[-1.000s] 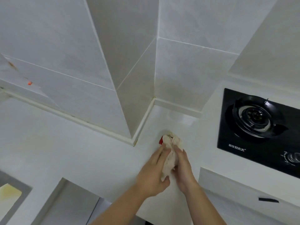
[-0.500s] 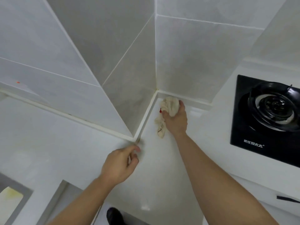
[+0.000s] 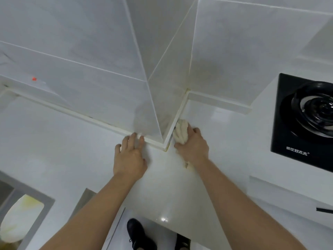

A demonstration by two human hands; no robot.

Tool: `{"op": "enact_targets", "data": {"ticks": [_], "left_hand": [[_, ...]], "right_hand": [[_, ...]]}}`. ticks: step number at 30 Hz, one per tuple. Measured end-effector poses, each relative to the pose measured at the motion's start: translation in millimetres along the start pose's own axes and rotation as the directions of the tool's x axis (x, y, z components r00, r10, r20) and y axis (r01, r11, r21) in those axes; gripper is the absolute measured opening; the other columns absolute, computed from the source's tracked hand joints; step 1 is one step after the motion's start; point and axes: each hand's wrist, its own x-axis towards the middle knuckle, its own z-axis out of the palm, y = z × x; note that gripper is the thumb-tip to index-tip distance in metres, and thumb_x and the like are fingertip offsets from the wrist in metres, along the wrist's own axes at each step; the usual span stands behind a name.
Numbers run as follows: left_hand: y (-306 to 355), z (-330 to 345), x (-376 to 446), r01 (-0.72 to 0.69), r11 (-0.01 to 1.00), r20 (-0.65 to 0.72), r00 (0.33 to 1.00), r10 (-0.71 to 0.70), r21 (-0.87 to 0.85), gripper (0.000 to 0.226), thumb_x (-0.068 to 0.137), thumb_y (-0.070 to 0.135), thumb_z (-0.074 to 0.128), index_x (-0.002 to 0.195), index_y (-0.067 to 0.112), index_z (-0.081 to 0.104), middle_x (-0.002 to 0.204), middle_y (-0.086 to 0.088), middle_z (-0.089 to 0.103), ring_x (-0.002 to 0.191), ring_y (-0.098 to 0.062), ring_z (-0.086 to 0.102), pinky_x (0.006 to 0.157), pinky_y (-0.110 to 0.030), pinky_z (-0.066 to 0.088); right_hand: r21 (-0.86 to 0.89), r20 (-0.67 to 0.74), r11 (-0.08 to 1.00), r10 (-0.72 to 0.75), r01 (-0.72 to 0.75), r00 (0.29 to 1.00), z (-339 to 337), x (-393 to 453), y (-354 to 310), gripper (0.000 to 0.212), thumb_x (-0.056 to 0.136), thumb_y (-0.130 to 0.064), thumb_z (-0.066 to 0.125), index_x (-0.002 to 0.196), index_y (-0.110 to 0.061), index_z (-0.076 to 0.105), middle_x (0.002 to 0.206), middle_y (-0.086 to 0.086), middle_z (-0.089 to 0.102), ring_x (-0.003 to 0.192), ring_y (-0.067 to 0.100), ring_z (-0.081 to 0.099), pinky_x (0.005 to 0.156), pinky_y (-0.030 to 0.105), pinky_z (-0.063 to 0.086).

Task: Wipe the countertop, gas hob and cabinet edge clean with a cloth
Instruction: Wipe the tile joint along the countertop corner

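Hands: right hand, centre frame, clenched around the bunched cloth, pressing it into the wall trim where grime would collect; left hand spread flat on the table, apparently bracing; gas hob at right edge, untouched.

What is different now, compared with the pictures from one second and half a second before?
The left hand let go of the cloth and went to lie flat on the countertop, fingertips at the wall trim. The right hand, alone on the cloth, pushed it into the corner, then drew it back along the trim to the pillar's outer corner. The gas hob stayed untouched.
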Motion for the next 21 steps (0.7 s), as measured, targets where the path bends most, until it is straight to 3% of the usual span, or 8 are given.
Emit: {"op": "enact_targets", "data": {"ticks": [4,7,13,16,21], "left_hand": [[-2,-5,5,-0.021,0.997,0.113,0.993,0.013,0.071,0.09,0.093,0.02,0.052,0.164,0.02,-0.002,0.172,-0.01,-0.006,0.159,-0.024,-0.008,0.128,-0.045,0.004],[-8,-16,9,-0.079,0.991,0.184,0.981,0.059,0.106,0.088,0.093,0.015,0.048,0.164,0.02,-0.002,0.172,-0.009,-0.003,0.159,-0.022,-0.005,0.128,-0.043,0.008],[-9,-35,18,-0.14,0.969,0.294,0.953,0.075,0.205,0.084,0.096,0.013,0.044,0.164,0.021,-0.005,0.172,-0.006,-0.003,0.159,-0.019,-0.001,0.127,-0.043,0.012],[-6,-41,21,-0.148,0.965,0.328,0.942,0.071,0.217,0.081,0.098,0.011,0.04,0.164,0.02,-0.005,0.173,-0.007,-0.003,0.159,-0.019,-0.001,0.127,-0.043,0.012],[-7,-39,23,-0.157,0.952,0.347,0.936,0.059,0.263,0.081,0.098,0.012,0.038,0.164,0.018,-0.007,0.173,-0.008,-0.004,0.159,-0.019,-0.001,0.126,-0.041,0.017]], "right_hand": [[-0.089,0.044,0.995,-0.041,0.044,0.998,33,-64,-1,0.083,0.078,-0.049,0.067,0.152,-0.025,0.037,0.137,-0.002,0.043,0.109,0.027,0.063,0.086,0.036,0.053],[-0.127,0.093,0.99,-0.051,0.062,0.994,51,-94,-3,0.084,0.077,-0.051,0.063,0.153,-0.026,0.036,0.148,-0.001,0.038,0.12,0.026,0.058,0.095,0.037,0.053],[-0.185,0.284,0.928,-0.264,0.323,0.922,79,-132,-45,0.081,0.089,-0.04,0.065,0.157,-0.021,0.028,0.152,0.01,0.032,0.125,0.034,0.049,0.102,0.044,0.047],[-0.174,0.248,0.941,-0.243,0.29,0.938,83,-131,-45,0.078,0.09,-0.042,0.063,0.157,-0.021,0.028,0.148,0.01,0.036,0.122,0.034,0.053,0.097,0.044,0.05],[-0.144,0.052,0.986,-0.076,0.083,0.996,63,-99,-24,0.067,0.09,-0.052,0.06,0.149,-0.029,0.039,0.129,0.003,0.046,0.107,0.025,0.061,0.082,0.035,0.051]]}}
